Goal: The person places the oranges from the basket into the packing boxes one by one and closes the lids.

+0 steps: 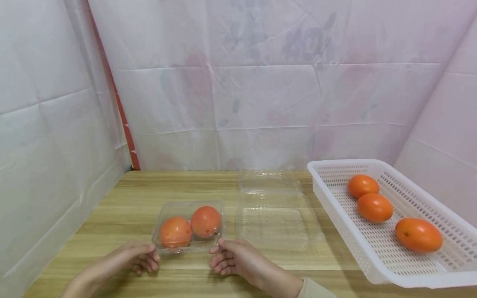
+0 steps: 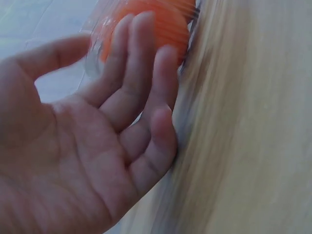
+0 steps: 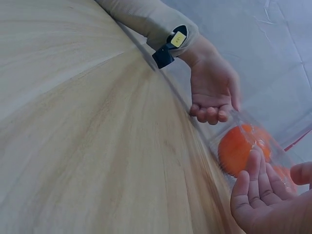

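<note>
In the head view, a clear container (image 1: 180,207) with two orange-red fruits (image 1: 176,232) inside sat on the table (image 1: 197,277), left of the middle and well short of the far edge. The person's left hand (image 1: 143,256) touched the container's near left corner and the right hand (image 1: 238,260) its near right corner. An opened clear pack (image 1: 273,227) lay just beside it to the right, reaching back to the table's far edge. Toward the table's right side stood a white perforated basket (image 1: 350,238) with three more fruits (image 1: 374,207) in it. In the left wrist view, blurred, the left thumb reached the container's rim while the slightly bent fingertips lay against its front, palm facing the camera. In the right wrist view, the right fingertips met the rim, thumb apart from them; the left thumb touched the other corner, its fingers loosely curled below, and a small black device (image 3: 170,46) sat at the left sleeve's cuff. Whether either grip pinched the container or merely touched it could not be told.
</note>
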A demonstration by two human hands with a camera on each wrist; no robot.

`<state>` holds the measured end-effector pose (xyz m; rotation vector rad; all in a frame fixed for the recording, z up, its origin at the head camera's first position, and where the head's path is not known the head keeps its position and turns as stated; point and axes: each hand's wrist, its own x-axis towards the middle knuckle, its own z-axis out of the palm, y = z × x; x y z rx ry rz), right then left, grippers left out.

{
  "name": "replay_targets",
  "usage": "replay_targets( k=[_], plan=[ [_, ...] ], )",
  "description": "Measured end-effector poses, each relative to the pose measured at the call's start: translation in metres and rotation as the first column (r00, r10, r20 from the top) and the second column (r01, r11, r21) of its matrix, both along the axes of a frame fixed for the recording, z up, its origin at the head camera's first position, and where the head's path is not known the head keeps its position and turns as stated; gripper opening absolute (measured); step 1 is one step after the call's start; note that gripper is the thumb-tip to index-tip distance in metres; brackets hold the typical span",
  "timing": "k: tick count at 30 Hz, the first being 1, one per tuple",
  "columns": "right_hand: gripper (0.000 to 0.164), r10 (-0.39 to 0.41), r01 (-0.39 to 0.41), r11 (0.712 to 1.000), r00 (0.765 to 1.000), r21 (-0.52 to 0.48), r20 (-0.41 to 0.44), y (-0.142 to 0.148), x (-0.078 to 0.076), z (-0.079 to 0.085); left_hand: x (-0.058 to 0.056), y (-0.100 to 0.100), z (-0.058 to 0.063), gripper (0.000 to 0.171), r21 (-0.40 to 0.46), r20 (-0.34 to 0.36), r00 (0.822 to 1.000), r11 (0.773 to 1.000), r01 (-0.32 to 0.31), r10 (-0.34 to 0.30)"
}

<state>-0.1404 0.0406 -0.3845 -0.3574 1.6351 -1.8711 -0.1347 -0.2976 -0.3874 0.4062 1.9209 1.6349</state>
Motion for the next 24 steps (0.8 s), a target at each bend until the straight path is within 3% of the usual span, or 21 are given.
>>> replay_targets(
  k=[3, 7, 13, 16, 21, 24],
  plan=[
    [0.040, 0.024, -0.024, 1.000, 1.000, 0.001, 0.000, 0.004, 0.001, 0.001, 0.003, -0.001, 0.000, 0.041, 0.027, 0.042, 0.998, 0.999, 0.041, -0.042],
    [0.037, 0.053, -0.053, 0.998, 0.999, 0.025, -0.006, 0.012, 0.003, 0.003, 0.005, 0.004, 0.000, 0.042, 0.091, 0.044, 0.994, 0.991, 0.099, -0.104],
    [0.035, 0.079, -0.077, 0.995, 0.997, 0.063, -0.028, 0.032, 0.009, 0.009, 0.008, 0.016, 0.000, 0.045, 0.138, 0.101, 0.975, 0.973, 0.183, -0.198],
    [0.035, 0.089, -0.086, 0.995, 0.995, 0.057, -0.045, 0.044, 0.011, 0.011, 0.010, 0.018, -0.002, 0.045, 0.133, 0.111, 0.977, 0.977, 0.167, -0.182],
    [0.037, 0.097, -0.096, 0.995, 0.993, 0.022, -0.073, 0.061, 0.014, 0.013, 0.008, 0.012, -0.006, 0.043, 0.120, 0.075, 0.993, 0.989, 0.083, -0.092],
    [0.037, 0.084, -0.084, 0.996, 0.992, 0.002, -0.095, 0.069, 0.015, 0.017, 0.008, 0.011, -0.009, 0.043, 0.147, 0.088, 0.991, 0.985, 0.085, -0.099]
  ],
)
